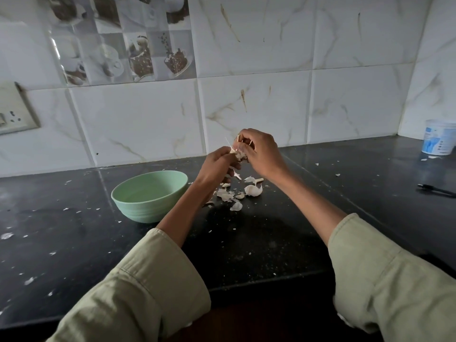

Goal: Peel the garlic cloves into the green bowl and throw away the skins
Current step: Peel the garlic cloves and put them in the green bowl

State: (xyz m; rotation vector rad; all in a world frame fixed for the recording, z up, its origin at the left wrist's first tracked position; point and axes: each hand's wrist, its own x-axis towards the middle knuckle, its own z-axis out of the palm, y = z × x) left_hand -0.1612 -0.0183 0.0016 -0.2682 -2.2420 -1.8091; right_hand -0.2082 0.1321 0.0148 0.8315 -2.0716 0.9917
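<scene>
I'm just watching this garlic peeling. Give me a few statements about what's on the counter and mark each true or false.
1. The green bowl sits left of the pile of garlic skins. True.
2. The bowl is full of peeled cloves. False: no cloves show inside it.
3. Both hands work on garlic held above the counter. True: the left hand and right hand meet on a garlic piece.
4. A knife lies at the far right. False: it is a pen, near a white tub.
</scene>
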